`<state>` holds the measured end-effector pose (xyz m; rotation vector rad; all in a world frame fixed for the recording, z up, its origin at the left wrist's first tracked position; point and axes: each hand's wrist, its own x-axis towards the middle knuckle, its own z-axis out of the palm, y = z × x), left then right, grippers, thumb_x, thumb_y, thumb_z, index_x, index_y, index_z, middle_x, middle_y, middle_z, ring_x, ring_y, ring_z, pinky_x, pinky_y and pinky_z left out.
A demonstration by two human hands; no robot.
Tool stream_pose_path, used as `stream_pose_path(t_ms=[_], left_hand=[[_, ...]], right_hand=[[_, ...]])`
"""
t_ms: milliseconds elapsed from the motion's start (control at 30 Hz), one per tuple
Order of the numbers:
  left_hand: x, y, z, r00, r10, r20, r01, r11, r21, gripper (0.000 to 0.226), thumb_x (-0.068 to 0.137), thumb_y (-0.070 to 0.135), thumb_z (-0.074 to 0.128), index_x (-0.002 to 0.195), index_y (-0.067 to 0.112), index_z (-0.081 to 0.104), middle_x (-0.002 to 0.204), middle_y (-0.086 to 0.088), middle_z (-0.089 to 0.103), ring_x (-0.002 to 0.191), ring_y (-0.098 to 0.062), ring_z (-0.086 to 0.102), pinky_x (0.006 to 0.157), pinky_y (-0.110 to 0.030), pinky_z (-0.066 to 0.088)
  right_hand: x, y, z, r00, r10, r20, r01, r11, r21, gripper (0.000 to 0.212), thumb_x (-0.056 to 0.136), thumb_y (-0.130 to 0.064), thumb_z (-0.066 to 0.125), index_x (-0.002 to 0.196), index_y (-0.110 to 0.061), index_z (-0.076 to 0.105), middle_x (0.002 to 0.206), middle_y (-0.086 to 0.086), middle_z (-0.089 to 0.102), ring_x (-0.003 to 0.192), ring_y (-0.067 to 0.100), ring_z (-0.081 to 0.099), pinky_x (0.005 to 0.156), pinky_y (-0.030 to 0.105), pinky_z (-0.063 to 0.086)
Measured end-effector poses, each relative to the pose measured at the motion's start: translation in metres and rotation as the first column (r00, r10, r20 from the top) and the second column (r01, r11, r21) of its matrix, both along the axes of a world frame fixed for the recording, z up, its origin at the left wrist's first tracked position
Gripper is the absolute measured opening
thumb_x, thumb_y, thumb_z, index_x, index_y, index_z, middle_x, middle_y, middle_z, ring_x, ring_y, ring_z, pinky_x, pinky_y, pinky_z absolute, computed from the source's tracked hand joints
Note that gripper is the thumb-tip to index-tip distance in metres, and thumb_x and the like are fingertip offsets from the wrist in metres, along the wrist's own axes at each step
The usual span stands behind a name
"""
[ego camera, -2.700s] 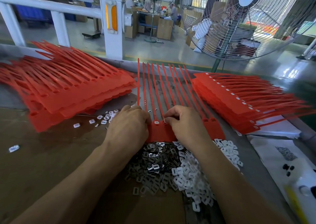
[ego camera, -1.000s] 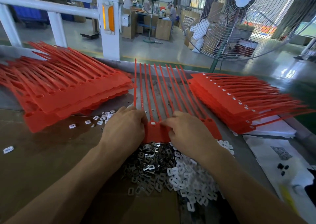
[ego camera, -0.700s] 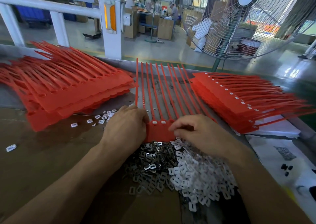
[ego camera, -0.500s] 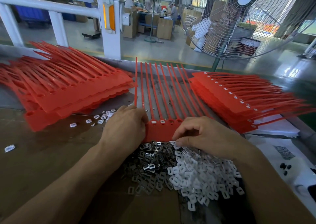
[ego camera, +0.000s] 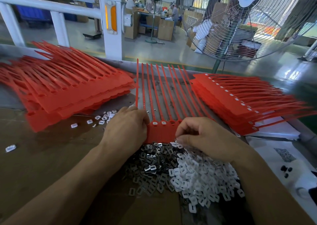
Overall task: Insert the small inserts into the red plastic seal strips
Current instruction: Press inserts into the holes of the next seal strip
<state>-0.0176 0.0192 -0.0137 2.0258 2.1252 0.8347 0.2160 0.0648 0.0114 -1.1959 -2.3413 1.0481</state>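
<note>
Two inserts seated; left hand grips sheet, right hand pinches pile

Smooth red plastic seal strips, shiny metal inserts, matt white plastic inserts, brown cardboard.

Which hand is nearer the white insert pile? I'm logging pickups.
Right. The right hand reaches its fingertips into the white insert pile; the left hand rests beside it, on the red strip.
</note>
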Motion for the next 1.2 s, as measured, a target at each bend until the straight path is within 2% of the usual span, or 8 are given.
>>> stream_pose_path(t_ms=[100, 200, 300, 433, 700, 933, 1200], left_hand=[[0.0, 0.0, 0.0, 1.0, 0.003, -0.004, -0.003, 1.0, -0.008, 0.025, 0.095, 0.018, 0.05, 0.102, 0.027, 0.072, 0.106, 0.006, 0.064, 0.11, -0.019, 0.053, 0.094, -0.039, 0.047], [0.001, -0.001, 0.0, 1.0, 0.006, -0.009, -0.006, 1.0, -0.013, 0.025, 0.095, 0.019, 0.049, 0.102, 0.028, 0.071, 0.106, 0.006, 0.064, 0.11, -0.02, 0.053, 0.092, -0.038, 0.047], [0.001, -0.001, 0.001, 1.0, 0.011, -0.009, -0.011, 1.0, -0.013, 0.024, 0.095, 0.019, 0.049, 0.101, 0.028, 0.071, 0.105, 0.006, 0.063, 0.109, -0.02, 0.052, 0.091, -0.038, 0.047], [0.001, -0.001, 0.0, 1.0, 0.009, -0.008, -0.009, 1.0, -0.019, 0.024, 0.096, 0.019, 0.049, 0.101, 0.028, 0.071, 0.106, 0.005, 0.063, 0.109, -0.021, 0.053, 0.092, -0.039, 0.047], [0.001, -0.001, 0.0, 1.0, 0.008, -0.016, -0.009, 1.0, -0.016, 0.024, 0.096, 0.021, 0.048, 0.102, 0.028, 0.07, 0.107, 0.004, 0.064, 0.108, -0.022, 0.053, 0.09, -0.038, 0.047], [0.002, -0.001, -0.001, 1.0, 0.009, -0.019, -0.009, 1.0, -0.006, 0.022, 0.095, 0.022, 0.049, 0.102, 0.028, 0.07, 0.106, 0.005, 0.063, 0.106, -0.021, 0.052, 0.089, -0.038, 0.048], [0.001, -0.001, -0.002, 1.0, 0.011, -0.014, -0.011, 1.0, 0.005, 0.02, 0.095, 0.023, 0.05, 0.099, 0.027, 0.07, 0.102, 0.006, 0.062, 0.103, -0.02, 0.052, 0.087, -0.039, 0.048]], right_hand=[[-0.003, 0.005, -0.008, 0.985, -0.133, -0.109, 0.143, 0.986, 0.085, 0.009, 0.096, -0.024, 0.074, 0.092, -0.032, 0.073, 0.088, -0.01, 0.073, 0.081, 0.005, 0.068, 0.07, 0.019, 0.053], [-0.009, 0.01, -0.018, 0.954, -0.232, -0.19, 0.255, 0.961, 0.108, 0.01, 0.096, -0.022, 0.073, 0.092, -0.032, 0.075, 0.089, -0.01, 0.073, 0.082, 0.003, 0.068, 0.062, 0.011, 0.05], [-0.015, 0.015, -0.025, 0.939, -0.285, -0.195, 0.312, 0.941, 0.128, 0.009, 0.096, -0.022, 0.074, 0.096, -0.031, 0.076, 0.089, -0.017, 0.073, 0.084, -0.004, 0.067, 0.066, 0.006, 0.044], [-0.026, 0.02, -0.029, 0.93, -0.317, -0.188, 0.353, 0.914, 0.203, 0.015, 0.096, -0.018, 0.073, 0.1, -0.033, 0.073, 0.091, -0.017, 0.071, 0.085, -0.013, 0.063, 0.067, 0.0, 0.041], [-0.034, 0.024, -0.032, 0.935, -0.329, -0.131, 0.354, 0.89, 0.289, 0.015, 0.095, -0.015, 0.073, 0.103, -0.027, 0.075, 0.091, -0.02, 0.068, 0.089, -0.02, 0.058, 0.067, -0.004, 0.04], [-0.035, 0.026, -0.032, 0.951, -0.298, -0.085, 0.309, 0.896, 0.32, 0.013, 0.097, -0.016, 0.071, 0.108, -0.022, 0.076, 0.087, -0.026, 0.062, 0.083, -0.031, 0.051, 0.065, -0.006, 0.037], [-0.036, 0.025, -0.03, 0.953, -0.3, -0.04, 0.296, 0.897, 0.328, 0.013, 0.098, -0.024, 0.07, 0.11, -0.027, 0.076, 0.097, -0.021, 0.069, 0.089, -0.013, 0.06, 0.069, 0.001, 0.041]])
